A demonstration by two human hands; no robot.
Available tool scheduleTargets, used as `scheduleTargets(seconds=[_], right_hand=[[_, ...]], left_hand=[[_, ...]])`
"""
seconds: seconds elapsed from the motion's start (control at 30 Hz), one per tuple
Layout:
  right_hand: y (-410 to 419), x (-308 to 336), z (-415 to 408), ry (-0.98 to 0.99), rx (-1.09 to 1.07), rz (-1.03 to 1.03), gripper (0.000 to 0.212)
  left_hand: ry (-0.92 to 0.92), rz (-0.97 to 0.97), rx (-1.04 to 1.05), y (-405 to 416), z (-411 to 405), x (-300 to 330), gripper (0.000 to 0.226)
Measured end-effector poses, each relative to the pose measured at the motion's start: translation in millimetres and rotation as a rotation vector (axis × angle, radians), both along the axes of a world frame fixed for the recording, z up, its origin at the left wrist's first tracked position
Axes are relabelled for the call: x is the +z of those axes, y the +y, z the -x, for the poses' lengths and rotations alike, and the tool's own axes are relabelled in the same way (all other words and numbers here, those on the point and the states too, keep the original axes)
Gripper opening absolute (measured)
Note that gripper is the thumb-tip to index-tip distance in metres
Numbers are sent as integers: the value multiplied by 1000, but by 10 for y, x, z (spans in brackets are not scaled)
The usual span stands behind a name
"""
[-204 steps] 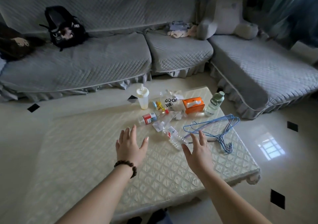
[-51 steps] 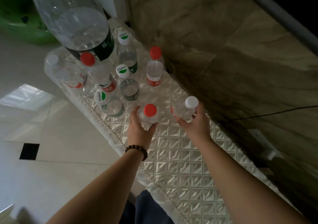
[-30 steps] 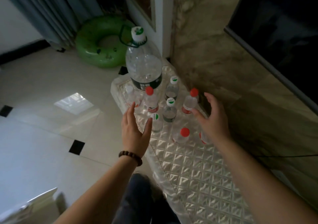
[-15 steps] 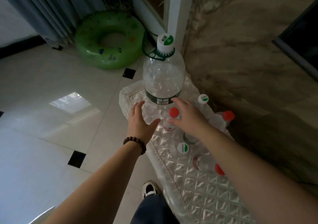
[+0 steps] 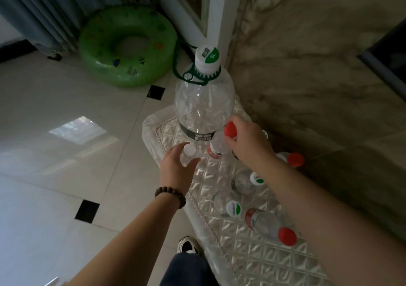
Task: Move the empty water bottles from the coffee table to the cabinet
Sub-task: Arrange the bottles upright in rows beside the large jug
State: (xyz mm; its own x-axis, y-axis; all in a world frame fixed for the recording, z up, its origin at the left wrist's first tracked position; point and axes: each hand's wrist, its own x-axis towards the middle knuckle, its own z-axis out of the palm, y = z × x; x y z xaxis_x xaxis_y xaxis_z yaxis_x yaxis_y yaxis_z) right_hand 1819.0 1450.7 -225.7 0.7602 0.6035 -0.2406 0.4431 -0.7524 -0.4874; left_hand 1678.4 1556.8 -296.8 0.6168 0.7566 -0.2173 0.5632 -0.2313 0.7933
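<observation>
Several empty water bottles stand on the low cabinet's shiny quilted cover (image 5: 241, 255). My right hand (image 5: 248, 143) grips the neck of a red-capped bottle (image 5: 216, 147), which leans left against a big 6L bottle (image 5: 204, 105). My left hand (image 5: 176, 168) curls around a small white-capped bottle (image 5: 189, 150) near the cabinet's left edge. Two green-and-white-capped bottles (image 5: 242, 183) (image 5: 226, 204) and a red-capped bottle (image 5: 264, 221) stand nearer me. Another red-capped bottle (image 5: 294, 159) shows behind my right forearm.
A marble wall (image 5: 307, 66) runs right behind the cabinet, with a dark screen edge (image 5: 386, 66) above. A green swim ring (image 5: 125, 46) and a grey curtain (image 5: 33, 11) lie beyond on the tiled floor (image 5: 66, 154). My shoe (image 5: 186, 245) is by the cabinet's edge.
Since the coffee table I have come to the cabinet and let go of two bottles. In the last half second both hands closed on the far bottles and the red-capped one tilted left.
</observation>
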Motion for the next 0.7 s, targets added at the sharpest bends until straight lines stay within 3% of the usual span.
scheduleTargets(seconds=[0.3, 0.43, 0.53, 0.6, 0.7], right_hand=[[86, -217, -5, 20, 28, 98, 22], [-43, -171, -34, 79, 72, 38, 44], [-248, -16, -71, 105, 33, -60, 56], [-447, 59, -76, 136, 0, -136, 50], [-781, 69, -16, 172, -19, -149, 43]], left_hand=[[-6, 11, -15, -116, -306, 30, 34], [16, 7, -51, -116, -312, 25, 38], [34, 47, -61, -112, -230, 5, 59], [86, 69, -41, -153, -104, 17, 70], [89, 31, 18, -311, 211, 94, 61]])
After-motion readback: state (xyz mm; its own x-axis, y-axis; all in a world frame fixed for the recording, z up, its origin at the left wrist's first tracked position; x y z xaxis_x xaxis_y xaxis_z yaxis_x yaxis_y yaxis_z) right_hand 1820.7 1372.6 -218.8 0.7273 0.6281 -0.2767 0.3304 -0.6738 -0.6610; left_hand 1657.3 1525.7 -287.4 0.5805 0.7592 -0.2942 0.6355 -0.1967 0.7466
